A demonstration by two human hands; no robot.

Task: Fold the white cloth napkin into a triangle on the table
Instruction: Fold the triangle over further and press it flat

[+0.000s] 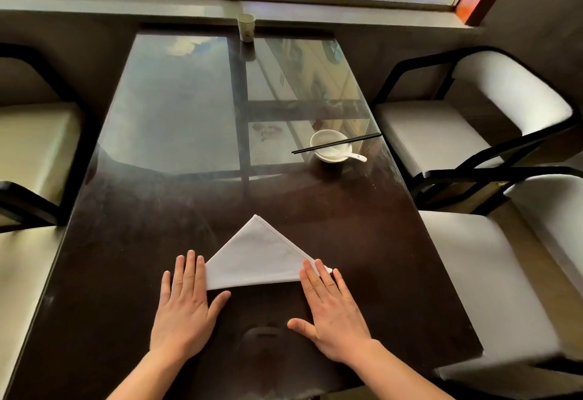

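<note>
The white cloth napkin (pixel 257 257) lies flat on the dark glass-topped table (pixel 132 257) as a triangle, its apex pointing away from me and its long edge nearest me. My left hand (pixel 184 305) rests flat, palm down, at the napkin's left corner, fingers just beside the cloth. My right hand (pixel 331 308) lies flat at the right corner, its fingertips covering that tip of the cloth. Neither hand grips anything.
A white bowl (pixel 331 147) with a white spoon (pixel 353 156) and black chopsticks (pixel 336 143) across it stands right of centre. A paper cup (pixel 246 28) is at the far edge by the window. White-cushioned chairs (pixel 473 134) flank both sides.
</note>
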